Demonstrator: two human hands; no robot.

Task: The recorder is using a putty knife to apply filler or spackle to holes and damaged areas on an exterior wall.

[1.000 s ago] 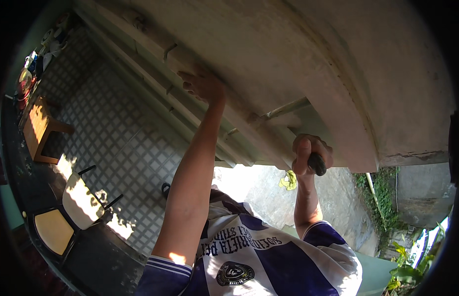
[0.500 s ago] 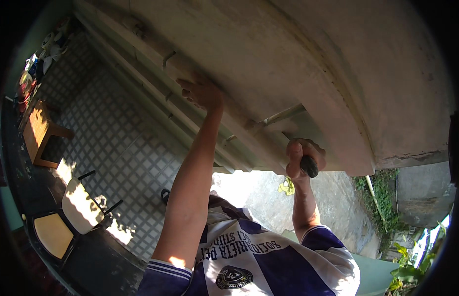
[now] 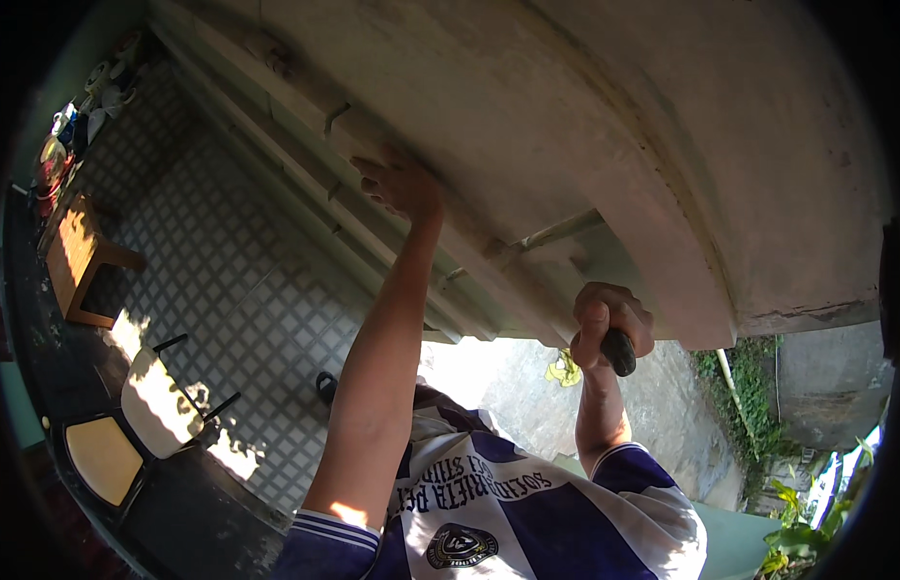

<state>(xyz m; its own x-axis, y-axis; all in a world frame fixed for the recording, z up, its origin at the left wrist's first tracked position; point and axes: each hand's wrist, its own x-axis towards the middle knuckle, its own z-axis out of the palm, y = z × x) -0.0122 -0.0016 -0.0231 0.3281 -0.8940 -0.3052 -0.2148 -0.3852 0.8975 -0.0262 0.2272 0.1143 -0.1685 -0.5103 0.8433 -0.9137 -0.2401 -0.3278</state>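
My left hand (image 3: 402,188) rests with fingers spread on a pale, grimy painted beam (image 3: 469,230) of the structure at the top of the view. My right hand (image 3: 609,324) is wrapped round a dark tool handle (image 3: 621,353), below a short crossbar (image 3: 556,228) between the beams; the tool's working end is hidden or too dim to make out. A wide, stained pale surface (image 3: 605,97) with a cracked edge extends above and to the right of both hands.
At left are a tiled floor (image 3: 228,319), a wooden stool (image 3: 78,242), chairs (image 3: 155,406) and piled household items (image 3: 68,145). At right are sunlit concrete (image 3: 682,416), a pale pipe (image 3: 735,387), plants (image 3: 788,512) and a weathered wall (image 3: 827,377).
My right hand with the handle shifted left half a second ago and has since moved back right and slightly down. My left hand sits slightly lower in view than a second ago, as does the structure.
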